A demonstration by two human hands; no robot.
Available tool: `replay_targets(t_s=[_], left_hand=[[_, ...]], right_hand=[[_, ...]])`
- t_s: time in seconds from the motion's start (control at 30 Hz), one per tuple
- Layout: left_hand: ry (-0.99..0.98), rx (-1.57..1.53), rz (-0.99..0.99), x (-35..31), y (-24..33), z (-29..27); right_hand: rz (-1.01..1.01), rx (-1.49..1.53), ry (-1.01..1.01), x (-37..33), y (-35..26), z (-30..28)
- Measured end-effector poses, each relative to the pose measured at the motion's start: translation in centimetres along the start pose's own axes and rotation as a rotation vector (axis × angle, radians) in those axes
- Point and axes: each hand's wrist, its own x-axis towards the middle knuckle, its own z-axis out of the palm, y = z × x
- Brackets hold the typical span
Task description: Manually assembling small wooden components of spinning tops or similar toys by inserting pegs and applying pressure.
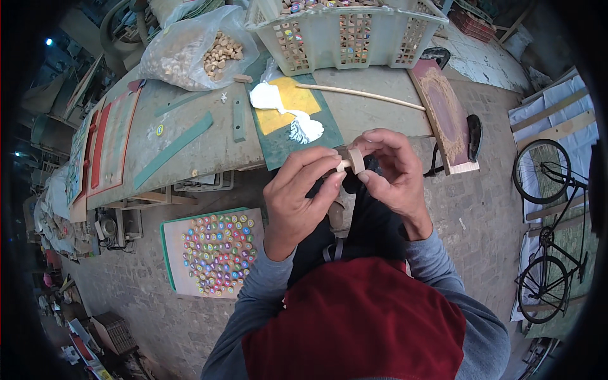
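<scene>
In front of my chest, my left hand [297,193] pinches a small pale wooden peg [343,165] between thumb and fingers. Opposite it, my right hand [396,174] grips a round wooden disc [356,161] on edge. Peg and disc meet or nearly meet; I cannot tell if they are joined. Just beyond my hands, a green board [259,120] with a yellow patch [297,100] lies on the table, bearing a thick white paste [307,128]. Below left, a tray [253,221] carries many finished-looking round pieces with coloured tops [218,253].
A plastic bag [180,57] of small wooden pieces and a white crate [354,41] stand along the table's far side. A thin stick [361,95] crosses the table. At right are a sawdust-covered board [443,114] and a bicycle [548,234]. Green strips [174,149] lie at left.
</scene>
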Motion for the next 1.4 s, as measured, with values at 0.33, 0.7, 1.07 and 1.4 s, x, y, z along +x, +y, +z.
replay_targets(t_s=[0.33, 0.7, 1.07, 1.4], left_hand=[[0.026, 0.139, 0.229, 0.5, -0.2, 0.3], [-0.038, 0.141, 0.292, 1.0, -0.9, 1.3], [0.148, -0.058, -0.029, -1.2, -2.2, 0.7], [0.159, -0.212, -0.181, -3.2, -2.7, 0.7]], right_hand=[[0.138, 0.153, 0.157, -0.1, -0.7, 1.6], [0.287, 0.356, 0.258, -0.6, 0.1, 1.3], [0.275, -0.274, 0.448, -4.0, 2.0, -1.1], [0.467, 1.301, 0.509, -5.8, 4.1, -3.8]])
